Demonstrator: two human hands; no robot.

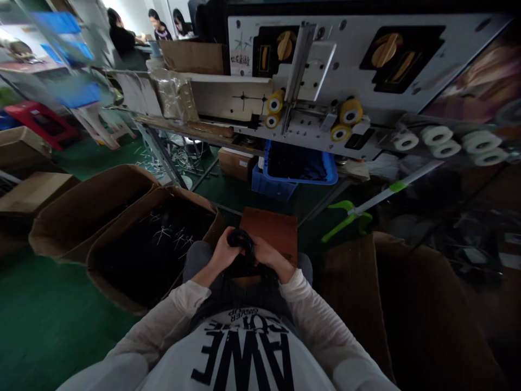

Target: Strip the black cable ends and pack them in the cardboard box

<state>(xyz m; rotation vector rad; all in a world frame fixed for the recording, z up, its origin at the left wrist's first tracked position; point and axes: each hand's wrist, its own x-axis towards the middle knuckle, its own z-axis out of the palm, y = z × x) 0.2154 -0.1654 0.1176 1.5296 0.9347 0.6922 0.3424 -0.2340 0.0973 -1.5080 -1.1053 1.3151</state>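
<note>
A looped bundle of black cable is held in front of my lap, between both hands. My left hand grips its left side, fingers closed round it. On the other side my right hand is closed on the same bundle, its fingertips partly hidden by the dark loops. Beyond the hands stands a reddish-brown box or stool. More black material hangs below the hands over my lap, too dark to make out.
Left of my legs is an open carton with black items and white ties. Another carton stands at the right. Ahead is a machine panel with yellow rollers, above a blue basket. Several people sit far back left.
</note>
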